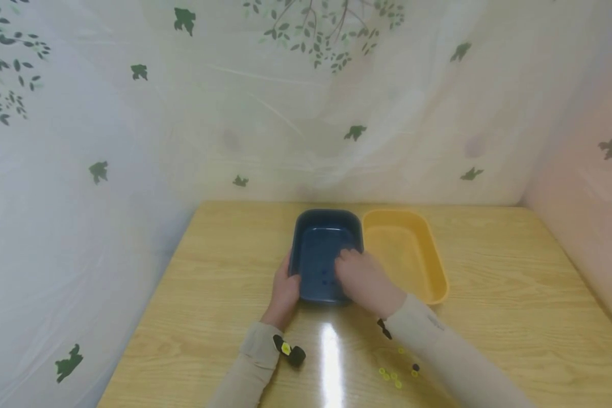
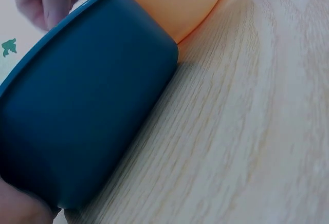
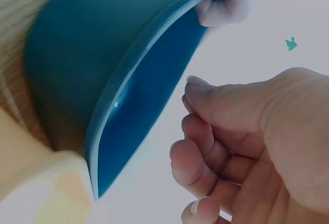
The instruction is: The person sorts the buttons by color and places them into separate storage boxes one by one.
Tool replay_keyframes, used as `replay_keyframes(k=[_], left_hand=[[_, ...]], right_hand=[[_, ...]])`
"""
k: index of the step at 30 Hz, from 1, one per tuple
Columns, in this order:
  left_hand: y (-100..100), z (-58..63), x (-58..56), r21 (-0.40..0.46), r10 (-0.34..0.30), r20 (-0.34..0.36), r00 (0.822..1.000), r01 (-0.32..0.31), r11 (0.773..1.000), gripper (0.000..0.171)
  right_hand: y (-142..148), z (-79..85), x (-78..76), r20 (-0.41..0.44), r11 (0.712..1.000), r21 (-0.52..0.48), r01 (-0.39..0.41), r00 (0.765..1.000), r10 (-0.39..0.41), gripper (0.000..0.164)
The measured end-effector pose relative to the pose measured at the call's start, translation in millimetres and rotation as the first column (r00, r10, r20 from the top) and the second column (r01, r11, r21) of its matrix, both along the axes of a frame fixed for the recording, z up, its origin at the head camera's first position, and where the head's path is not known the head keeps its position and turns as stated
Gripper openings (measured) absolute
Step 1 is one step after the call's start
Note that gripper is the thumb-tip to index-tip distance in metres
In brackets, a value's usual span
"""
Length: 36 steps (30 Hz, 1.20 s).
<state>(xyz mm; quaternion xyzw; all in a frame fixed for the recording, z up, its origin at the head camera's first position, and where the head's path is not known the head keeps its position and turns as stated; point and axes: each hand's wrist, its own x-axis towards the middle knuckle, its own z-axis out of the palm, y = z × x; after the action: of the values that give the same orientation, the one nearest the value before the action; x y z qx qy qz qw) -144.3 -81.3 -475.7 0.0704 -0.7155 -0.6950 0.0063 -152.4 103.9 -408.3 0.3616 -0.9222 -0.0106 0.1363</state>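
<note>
A dark blue bin stands on the table, with several small dark pieces on its floor near the front. My left hand grips its left side, thumb at the rim; in the left wrist view that hand shows only at the lower corner. Over the bin's right part is my right hand. The right wrist view shows this hand with curled fingers and the thumb tip against the index finger, nothing visible between them.
A yellow bin stands directly right of the blue one. Several small yellow rings and a dark piece lie on the wooden table near my right sleeve. A pale curtain with leaf prints hangs behind the table.
</note>
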Motion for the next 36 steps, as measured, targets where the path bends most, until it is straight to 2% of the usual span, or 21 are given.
replay_keyframes(k=[4, 7, 12, 19, 23, 27, 28, 30, 32, 34, 35, 36], left_hand=[[-1, 0.6, 0.7, -0.008, -0.016, 0.004, 1.000, 0.016, 1.000, 0.074], [-2, -12.8, -4.2, 0.002, -0.011, 0.005, 1.000, 0.011, 1.000, 0.074], [-2, -21.6, -5.8, 0.006, 0.008, -0.003, 1.000, -0.008, 1.000, 0.075], [-2, -21.7, -5.4, -0.007, 0.018, -0.005, 1.000, -0.018, 1.000, 0.076], [-3, -21.5, -5.1, 0.004, 0.008, -0.008, 1.000, -0.008, 1.000, 0.076], [-4, -21.5, -5.1, 0.012, 0.002, -0.008, 1.000, -0.002, 1.000, 0.075], [-4, -17.1, -3.2, 0.013, 0.000, -0.004, 1.000, 0.000, 1.000, 0.074], [-4, -17.7, -3.1, 0.015, -0.003, 0.002, 1.000, 0.003, 1.000, 0.074], [-3, -18.0, -3.6, 0.018, 0.000, 0.013, 1.000, -0.001, 1.000, 0.074], [-3, -18.4, -4.4, 0.025, -0.001, 0.013, 1.000, 0.001, 1.000, 0.074], [-3, -23.3, -6.5, 0.027, 0.003, 0.011, 1.000, -0.003, 1.000, 0.075], [-3, -23.4, -6.7, 0.026, 0.004, 0.011, 1.000, -0.005, 1.000, 0.075]], right_hand=[[13, 6.0, 16.3, 0.041, 0.999, -0.053, 0.009, 0.999, -0.007, 0.009], [25, 8.3, 27.9, 0.044, 0.995, -0.100, 0.016, 0.999, -0.012, 0.011], [46, 9.5, 49.2, 0.006, 0.986, -0.167, 0.027, 1.000, -0.026, 0.013], [74, -3.7, 79.8, -0.019, 0.982, -0.178, 0.055, 0.998, -0.059, 0.017], [89, -14.6, 93.3, -0.042, 0.974, -0.218, 0.055, 0.997, -0.066, 0.017], [101, -20.1, 106.5, -0.003, 0.969, -0.221, 0.113, 0.993, -0.116, 0.017], [103, -21.5, 110.0, 0.011, 0.969, -0.207, 0.132, 0.991, -0.132, 0.017], [108, -22.3, 117.6, 0.101, 0.971, -0.139, 0.195, 0.978, -0.182, 0.016], [113, -25.2, 122.7, 0.191, 0.969, -0.048, 0.241, 0.955, -0.228, 0.015], [117, -28.1, 125.9, 0.307, 0.960, 0.046, 0.276, 0.911, -0.276, 0.014], [119, -29.4, 126.9, 0.363, 0.953, 0.086, 0.291, 0.882, -0.302, 0.013], [120, -31.7, 127.2, 0.394, 0.950, 0.104, 0.294, 0.865, -0.311, 0.014]])
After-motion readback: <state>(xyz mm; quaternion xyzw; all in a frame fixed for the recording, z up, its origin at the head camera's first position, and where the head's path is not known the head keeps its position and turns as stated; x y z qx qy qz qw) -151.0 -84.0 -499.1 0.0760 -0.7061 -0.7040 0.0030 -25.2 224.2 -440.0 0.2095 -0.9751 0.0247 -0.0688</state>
